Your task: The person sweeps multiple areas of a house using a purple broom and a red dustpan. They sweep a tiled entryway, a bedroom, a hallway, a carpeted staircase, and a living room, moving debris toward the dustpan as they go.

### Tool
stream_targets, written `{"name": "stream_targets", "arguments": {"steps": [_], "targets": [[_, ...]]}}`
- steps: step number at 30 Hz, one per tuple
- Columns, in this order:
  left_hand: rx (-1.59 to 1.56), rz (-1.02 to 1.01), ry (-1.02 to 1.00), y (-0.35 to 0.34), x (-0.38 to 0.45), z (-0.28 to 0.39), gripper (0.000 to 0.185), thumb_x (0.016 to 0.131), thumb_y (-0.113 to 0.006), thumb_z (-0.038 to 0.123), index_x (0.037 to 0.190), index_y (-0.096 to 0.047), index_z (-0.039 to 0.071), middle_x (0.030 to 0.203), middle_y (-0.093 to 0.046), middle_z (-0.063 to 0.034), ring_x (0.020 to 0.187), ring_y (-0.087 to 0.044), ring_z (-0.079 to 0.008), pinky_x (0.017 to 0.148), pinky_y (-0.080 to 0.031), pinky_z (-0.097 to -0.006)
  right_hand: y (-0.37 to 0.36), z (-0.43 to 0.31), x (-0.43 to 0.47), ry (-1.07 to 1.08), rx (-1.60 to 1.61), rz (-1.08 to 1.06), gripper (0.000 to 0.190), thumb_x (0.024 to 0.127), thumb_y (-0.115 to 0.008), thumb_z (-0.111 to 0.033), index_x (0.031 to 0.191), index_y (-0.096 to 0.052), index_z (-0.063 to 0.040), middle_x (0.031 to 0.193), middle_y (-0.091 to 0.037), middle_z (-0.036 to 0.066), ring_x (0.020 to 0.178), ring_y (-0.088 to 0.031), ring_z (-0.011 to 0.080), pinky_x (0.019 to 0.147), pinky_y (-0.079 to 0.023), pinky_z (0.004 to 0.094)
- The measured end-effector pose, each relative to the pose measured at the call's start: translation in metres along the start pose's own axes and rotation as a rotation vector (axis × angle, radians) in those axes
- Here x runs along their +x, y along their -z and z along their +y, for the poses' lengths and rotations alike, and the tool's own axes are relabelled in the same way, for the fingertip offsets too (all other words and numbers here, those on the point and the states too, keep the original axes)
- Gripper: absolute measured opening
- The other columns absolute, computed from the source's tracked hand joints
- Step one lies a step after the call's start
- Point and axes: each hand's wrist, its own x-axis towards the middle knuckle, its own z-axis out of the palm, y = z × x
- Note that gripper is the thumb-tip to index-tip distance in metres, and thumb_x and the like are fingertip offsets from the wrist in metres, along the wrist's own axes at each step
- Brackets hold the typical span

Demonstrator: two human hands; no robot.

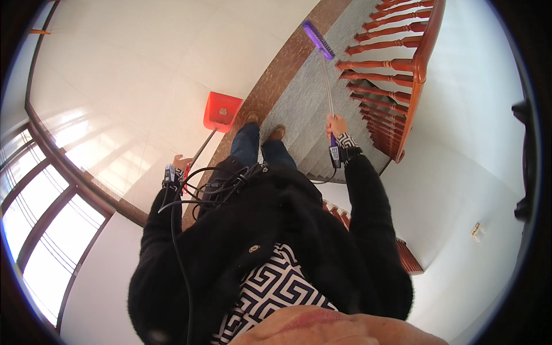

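My right hand (336, 125) is closed around the handle of a long brush (318, 39) with a purple head and dark bristles. The brush head is raised over or rests near the grey stair surface beside the balusters; its height is hard to tell. My left hand (182, 162) holds the upper handle of a long-handled red dustpan (222, 111), partly hidden by my fingers and cables. The pan lies on the pale floor at the brown border, left of my feet, with some small dark debris in it.
A wooden handrail (420, 64) with turned red-brown balusters runs along the right. Grey stairs (319, 142) descend beside my feet. Black cables (224, 185) hang at my waist. Windows (56, 215) stand at the lower left. A brown stone border (280, 64) separates the tiled floor from the grey surface.
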Motion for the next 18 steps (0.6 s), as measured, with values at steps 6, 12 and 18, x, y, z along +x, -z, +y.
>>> {"name": "stream_targets", "arguments": {"steps": [6, 12, 18], "targets": [[0.108, 0.021, 0.018, -0.001, -0.042, 0.056, 0.061, 0.071, -0.074, 0.026, 0.114, -0.048, -0.008, 0.095, -0.061, -0.0191, 0.089, -0.059, -0.0220, 0.070, -0.052, -0.0328, -0.030, -0.035, 0.047, -0.083, 0.069, 0.025, 0.016, 0.085, -0.050, -0.017, 0.082, -0.047, -0.002, 0.058, -0.051, 0.008, 0.045, -0.052, 0.0174, 0.040, -0.044, 0.0329], [-0.198, -0.220, 0.202, 0.010, -0.096, 0.089, 0.047, 0.067, -0.076, 0.018, 0.102, -0.053, -0.004, 0.067, -0.060, -0.0115, 0.055, -0.060, -0.0198, 0.051, -0.054, -0.0321, -0.108, -0.019, 0.010, -0.098, 0.205, -0.184, 0.016, 0.086, -0.050, -0.016, 0.081, -0.046, -0.001, 0.057, -0.053, 0.010, 0.043, -0.052, 0.0197, 0.038, -0.045, 0.0332], [0.337, 0.045, -0.101, 0.022, -0.073, 0.123, 0.035, 0.064, -0.065, 0.009, 0.099, -0.062, 0.010, 0.070, -0.062, -0.0067, 0.060, -0.061, -0.0179, 0.058, -0.050, -0.0305, -0.154, -0.018, -0.055, -0.338, 0.200, -0.395, 0.023, 0.082, -0.049, -0.007, 0.101, -0.035, -0.005, 0.064, -0.048, 0.008, 0.047, -0.052, 0.0181, 0.038, -0.048, 0.0385]]}}
